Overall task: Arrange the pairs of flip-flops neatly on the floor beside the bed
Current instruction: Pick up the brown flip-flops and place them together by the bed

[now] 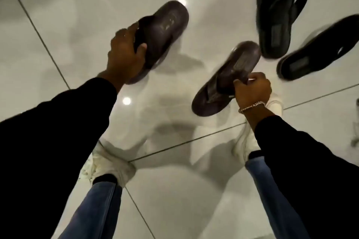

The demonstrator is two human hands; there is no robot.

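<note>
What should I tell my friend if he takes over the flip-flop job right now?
Left hand: shut on the left brown flip-flop by its strap.
Right hand: shut on the right brown flip-flop.
The two black flip-flops lie on the tiled floor at the upper right, angled apart, not lined up.
Done: brown pair picked up.
Left: set the brown pair down side by side, then straighten the black pair.

You have one view only, from the camera on your head, wide-angle and pitched steeply down at the tiled floor point(81, 6). It sits close above your outstretched arms, so the left hand point(124, 58) and right hand point(252, 91) fill the middle, with your own white shoes point(110, 163) at the lower part. The edges curve and blur.
</note>
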